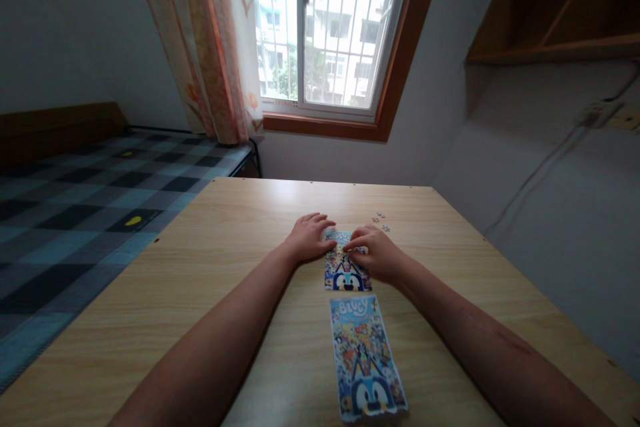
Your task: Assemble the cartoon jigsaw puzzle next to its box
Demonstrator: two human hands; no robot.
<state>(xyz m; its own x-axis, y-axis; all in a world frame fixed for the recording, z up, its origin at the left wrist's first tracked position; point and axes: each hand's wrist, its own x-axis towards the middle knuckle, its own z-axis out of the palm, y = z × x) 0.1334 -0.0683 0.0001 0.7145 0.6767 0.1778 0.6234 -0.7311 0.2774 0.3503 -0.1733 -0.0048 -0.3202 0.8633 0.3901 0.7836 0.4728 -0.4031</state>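
A small jigsaw puzzle (347,277) with a blue cartoon dog lies flat on the wooden table, its pieces mostly joined. At its upper left edge rests my left hand (310,238), fingers stretched out and the thumb touching the puzzle. My right hand (375,252) is over the puzzle's right side, with thumb and index finger pinched close to its surface; anything between them is too small to make out. Nearer to me lies a printed Bluey sheet (367,353) showing the same picture, torn along its bottom edge. Several loose puzzle pieces (385,228) are scattered beyond my right hand.
The light wooden table (240,333) reaches toward a wall with a barred window (340,33). On the left stand a bed with a checked cover (100,193) and a flowered curtain (215,47). A wooden shelf (560,50) hangs at the upper right.
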